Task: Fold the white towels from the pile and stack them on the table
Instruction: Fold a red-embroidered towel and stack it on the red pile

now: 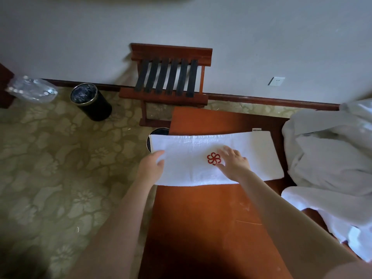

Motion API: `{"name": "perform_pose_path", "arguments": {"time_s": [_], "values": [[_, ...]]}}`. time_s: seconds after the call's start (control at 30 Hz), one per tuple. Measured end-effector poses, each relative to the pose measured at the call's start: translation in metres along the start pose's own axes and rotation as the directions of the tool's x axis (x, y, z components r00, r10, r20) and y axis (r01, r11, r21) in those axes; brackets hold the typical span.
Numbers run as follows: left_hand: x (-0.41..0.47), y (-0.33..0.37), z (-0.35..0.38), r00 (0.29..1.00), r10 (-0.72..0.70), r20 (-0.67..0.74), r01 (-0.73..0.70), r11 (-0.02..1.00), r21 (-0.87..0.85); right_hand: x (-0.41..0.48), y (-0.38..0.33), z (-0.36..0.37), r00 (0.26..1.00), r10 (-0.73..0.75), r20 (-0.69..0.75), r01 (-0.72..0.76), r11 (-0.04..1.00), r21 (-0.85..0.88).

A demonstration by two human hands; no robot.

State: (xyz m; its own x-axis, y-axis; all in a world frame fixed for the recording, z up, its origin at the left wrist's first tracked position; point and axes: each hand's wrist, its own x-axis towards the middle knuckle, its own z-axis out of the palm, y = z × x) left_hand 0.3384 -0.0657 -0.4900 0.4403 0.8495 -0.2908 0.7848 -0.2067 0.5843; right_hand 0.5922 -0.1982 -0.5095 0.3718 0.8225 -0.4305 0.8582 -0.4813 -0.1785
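L hand [153, 164] pinches towel [191, 150] end, R hand [234, 161] flat on it; overhang off desk [201, 218] could drag fold askew

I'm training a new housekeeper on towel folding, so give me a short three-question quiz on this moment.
1. True or false: the towel reaches past the left edge of the table.
2. The rumpled white pile lies to the person's: A) right B) left C) rear.
3. Fill in: the ___ hand grips the towel's end; the right hand presses flat on it.
Key: 1 true; 2 A; 3 left hand.
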Motion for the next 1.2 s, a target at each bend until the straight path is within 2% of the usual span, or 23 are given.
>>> {"name": "perform_pose_path", "arguments": {"time_s": [0.17, 0.3, 0.4, 0.53, 0.63, 0.73, 0.93, 1.07, 1.2], "values": [[-0.012, -0.008, -0.035, 0.999, 0.017, -0.048, -0.004, 0.964, 0.264, -0.016, -0.029, 0.017, 0.998, -0.065, 0.003, 0.065, 0.997, 0.028], [-0.015, 0.008, -0.048, 0.994, 0.070, -0.084, -0.038, 0.943, 0.331, -0.024, -0.029, 0.017, 0.996, -0.076, -0.036, 0.082, 0.975, 0.208], [-0.013, 0.023, -0.047, 0.991, 0.106, -0.077, -0.075, 0.941, 0.329, -0.029, -0.005, 0.007, 0.988, 0.027, -0.149, 0.019, 0.954, 0.298], [-0.008, 0.037, -0.032, 0.991, 0.126, -0.053, -0.101, 0.936, 0.338, -0.042, 0.038, -0.002, 0.958, 0.206, -0.199, -0.157, 0.959, 0.238], [-0.005, 0.049, -0.018, 0.993, 0.120, 0.004, -0.114, 0.932, 0.344, -0.056, 0.062, 0.002, 0.938, 0.301, -0.171, -0.272, 0.947, 0.173], [-0.005, 0.062, -0.005, 0.990, 0.136, 0.029, -0.137, 0.927, 0.348, -0.062, 0.075, 0.011, 0.943, 0.327, -0.066, -0.304, 0.923, 0.236], [-0.008, 0.082, 0.022, 0.981, 0.182, 0.060, -0.191, 0.904, 0.382, -0.054, 0.077, 0.015, 0.954, 0.295, 0.048, -0.294, 0.899, 0.325], [-0.010, 0.089, 0.034, 0.981, 0.171, 0.091, -0.193, 0.895, 0.401, -0.049, 0.082, 0.010, 0.966, 0.235, 0.112, -0.260, 0.857, 0.444], [-0.010, 0.093, 0.043, 0.979, 0.167, 0.112, -0.198, 0.898, 0.392, -0.045, 0.082, 0.011, 0.966, 0.243, 0.085, -0.245, 0.769, 0.590]]}}
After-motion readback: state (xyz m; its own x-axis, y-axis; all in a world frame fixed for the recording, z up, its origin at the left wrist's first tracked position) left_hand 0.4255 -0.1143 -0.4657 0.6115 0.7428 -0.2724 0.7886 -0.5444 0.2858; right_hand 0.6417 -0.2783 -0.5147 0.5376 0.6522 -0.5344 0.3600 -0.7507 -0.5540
